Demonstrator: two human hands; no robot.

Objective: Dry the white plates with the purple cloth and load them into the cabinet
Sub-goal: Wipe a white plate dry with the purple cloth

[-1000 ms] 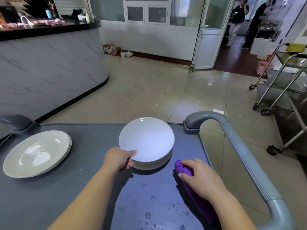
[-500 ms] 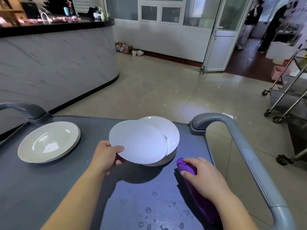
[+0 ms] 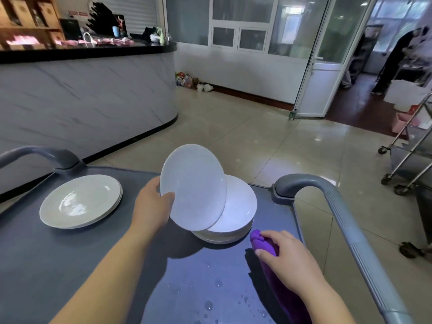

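Observation:
My left hand (image 3: 153, 206) grips the left rim of a white plate (image 3: 194, 187), thumb on its face, and holds it tilted up above a stack of white plates (image 3: 236, 213) on the grey cart top (image 3: 70, 265). A second, cream-white stack of plates (image 3: 80, 201) lies at the cart's left. My right hand (image 3: 287, 260) rests on the purple cloth (image 3: 268, 245) just right of the near stack, with the fingers curled over its bunched end. The cloth trails back under my wrist.
Water drops (image 3: 208, 305) dot the cart top near me. Grey cart handles rise at the left (image 3: 39, 153) and right (image 3: 336, 206). A curved marble counter (image 3: 88, 101) stands left, metal trolleys (image 3: 409, 155) right, and people stand beyond the open door (image 3: 327, 66).
My left hand has lifted the top plate off the near stack and tilted it up. My right hand has stayed on the purple cloth. The view has tilted upward.

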